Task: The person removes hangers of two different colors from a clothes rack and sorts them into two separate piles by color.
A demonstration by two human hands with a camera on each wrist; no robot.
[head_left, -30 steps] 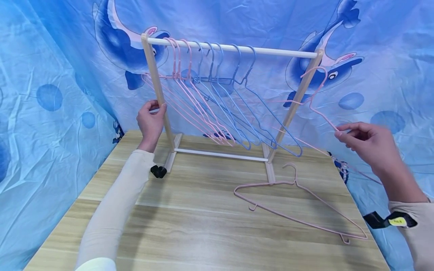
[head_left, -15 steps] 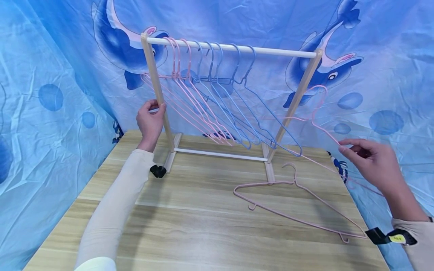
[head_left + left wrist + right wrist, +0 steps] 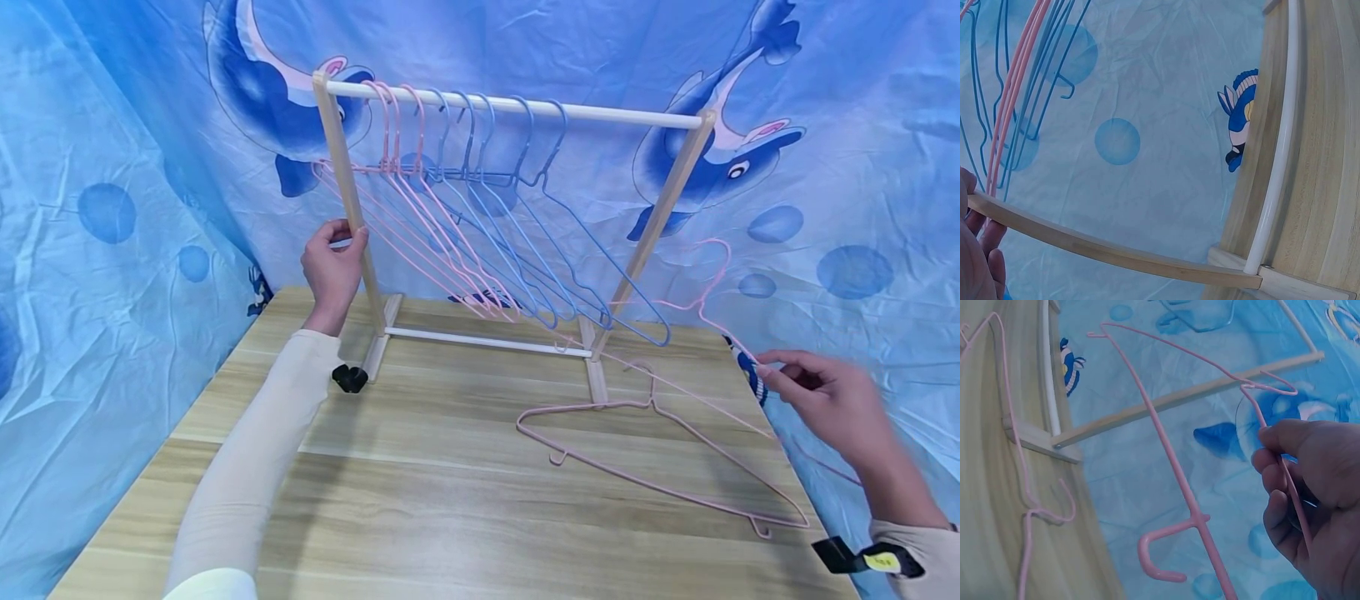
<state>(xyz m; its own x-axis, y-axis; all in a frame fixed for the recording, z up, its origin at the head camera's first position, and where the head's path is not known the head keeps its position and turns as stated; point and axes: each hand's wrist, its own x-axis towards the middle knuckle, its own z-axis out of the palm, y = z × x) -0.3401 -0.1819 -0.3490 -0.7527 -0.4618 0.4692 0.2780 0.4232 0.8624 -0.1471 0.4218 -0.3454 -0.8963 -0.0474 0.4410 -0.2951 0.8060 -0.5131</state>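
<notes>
My left hand (image 3: 333, 265) grips the left upright (image 3: 342, 167) of a wooden garment rack, and its fingers curl round the post in the left wrist view too. Between the thumb and fingers of my right hand (image 3: 832, 408) is one sloping arm of a pink clothes hanger (image 3: 1174, 465). That hanger is beside and below the rack's right end, off the rail, with its hook up. A second pink hanger (image 3: 577, 407) lies flat on the table, hook towards the rack.
From the white top rail (image 3: 630, 116) hang several blue hangers (image 3: 564, 129) and, at the left end, pink hangers (image 3: 421, 137). The rack's feet stand on the wooden table (image 3: 420, 500). A blue dolphin-print cloth (image 3: 900, 167) surrounds the table's back and sides.
My right hand has moved down and slightly right, lowering the pink hanger beside the rack. The left hand stays on the upright, and the hanger on the table has not moved.
</notes>
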